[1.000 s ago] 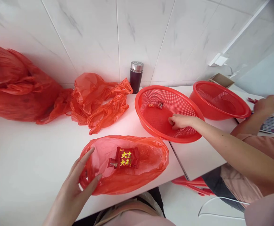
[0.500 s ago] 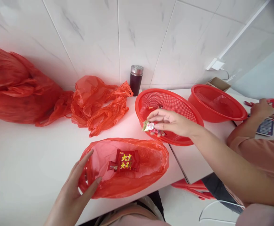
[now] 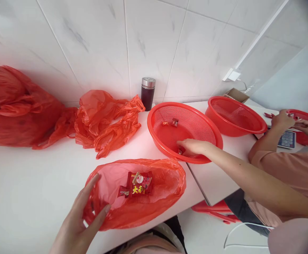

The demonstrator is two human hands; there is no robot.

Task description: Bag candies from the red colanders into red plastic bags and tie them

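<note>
My left hand (image 3: 81, 218) grips the near-left rim of an open red plastic bag (image 3: 167, 183), thumb inside, holding its mouth apart. Inside the bag lie a red snack packet with yellow characters (image 3: 140, 186), a small light-wrapped candy (image 3: 139, 178) on top of it, and a small red candy (image 3: 123, 192) beside it. My right hand (image 3: 193, 146) reaches into the red mesh basket (image 3: 209, 128), with its fingers curled over a small candy (image 3: 179, 151) at the near rim. Two more candies (image 3: 170, 122) lie at the basket's far side.
A second red basket (image 3: 235, 116) stands to the right. Crumpled red bags (image 3: 106, 118) and a large full red bag (image 3: 13, 109) lie along the tiled wall, beside a dark flask (image 3: 147, 93). Another person's hands (image 3: 283, 120) work at a calculator (image 3: 286, 139) at far right.
My right hand lifted a small light-wrapped candy out of the basket, left it in the bag on the packet, and went back into the basket. My left hand stayed on the bag's rim.
</note>
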